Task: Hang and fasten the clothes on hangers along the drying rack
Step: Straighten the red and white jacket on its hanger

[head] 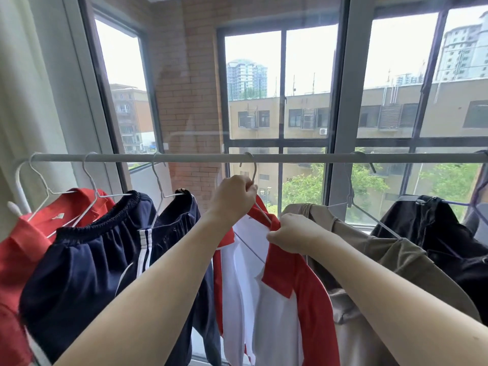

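A white drying-rack bar (pixel 200 157) runs across the view at mid height. A wire hanger (pixel 253 169) hooks over it at the centre and carries a red and white jacket (pixel 280 294). My left hand (pixel 233 195) grips the hanger's neck just below the hook. My right hand (pixel 293 233) pinches the jacket's red collar edge beside the hanger's right arm. Both forearms reach up from the bottom of the view.
Left of the jacket hang a red garment (pixel 18 249) and two pairs of navy shorts (pixel 87 260) on white wire hangers. To the right hang a khaki garment (pixel 375 262) and a black one (pixel 433 228). Large windows (pixel 306 83) stand right behind the bar.
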